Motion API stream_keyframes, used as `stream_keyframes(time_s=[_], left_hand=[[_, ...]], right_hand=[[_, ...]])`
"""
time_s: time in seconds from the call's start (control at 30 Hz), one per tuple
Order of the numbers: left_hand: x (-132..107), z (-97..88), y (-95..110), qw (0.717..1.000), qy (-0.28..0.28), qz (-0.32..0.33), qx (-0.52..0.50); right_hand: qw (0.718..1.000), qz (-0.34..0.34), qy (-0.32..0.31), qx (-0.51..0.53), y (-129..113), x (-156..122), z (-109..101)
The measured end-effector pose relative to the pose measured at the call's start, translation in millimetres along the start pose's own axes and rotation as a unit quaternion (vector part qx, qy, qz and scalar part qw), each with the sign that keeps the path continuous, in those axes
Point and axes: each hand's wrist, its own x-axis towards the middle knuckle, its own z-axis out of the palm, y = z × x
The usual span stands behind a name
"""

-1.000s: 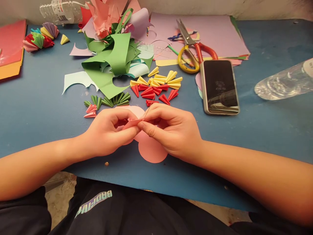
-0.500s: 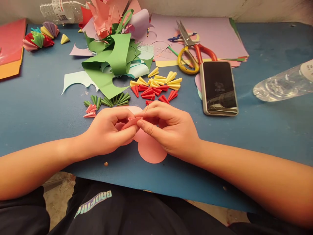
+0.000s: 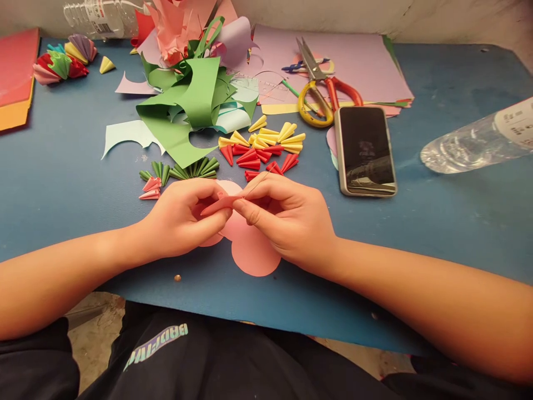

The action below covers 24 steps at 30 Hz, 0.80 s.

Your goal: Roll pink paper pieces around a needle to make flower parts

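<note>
Between both hands is a pink paper piece (image 3: 217,205), partly rolled and seen nearly edge-on. My left hand (image 3: 183,214) pinches its left side between thumb and fingers. At its right end, the thumb and forefinger of my right hand (image 3: 291,219) close on the paper. A thin stick or wire (image 3: 255,185) slants up from my right fingertips; its lower end is hidden. Flat pink paper circles (image 3: 256,253) lie on the blue table under the hands. Just beyond sit small rolled cones: pink (image 3: 151,189), dark green (image 3: 195,168), red (image 3: 250,159) and yellow (image 3: 287,131).
Green paper scraps (image 3: 204,94) are heaped at the back centre. Scissors (image 3: 318,83) lie on lilac sheets (image 3: 358,66), with a phone (image 3: 366,150) in front. A clear bottle (image 3: 466,141) lies at right. Finished-looking coloured paper cones (image 3: 62,64) cluster at left, near red sheets (image 3: 16,69).
The pink paper between my fingers has tilted and its rolled edge shows less. Both hands stay close together. The whole view has shifted slightly.
</note>
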Motion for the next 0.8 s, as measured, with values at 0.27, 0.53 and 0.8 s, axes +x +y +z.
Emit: stream_keyframes(time_s=[0.27, 0.53, 0.8], left_hand=[[0, -1.9, 1, 1.0, -0.027, 0.013, -0.004], [-3, -2.7, 11, 0.999, -0.043, -0.004, -0.003], [-2, -5.2, 10, 0.997, -0.029, -0.046, -0.052]], right_hand=[[1.0, 0.012, -0.006, 0.017, 1, 0, 0], [0.997, 0.033, -0.026, 0.068, 0, 0, -1], [0.995, 0.033, -0.036, 0.092, 2, 2, -1]])
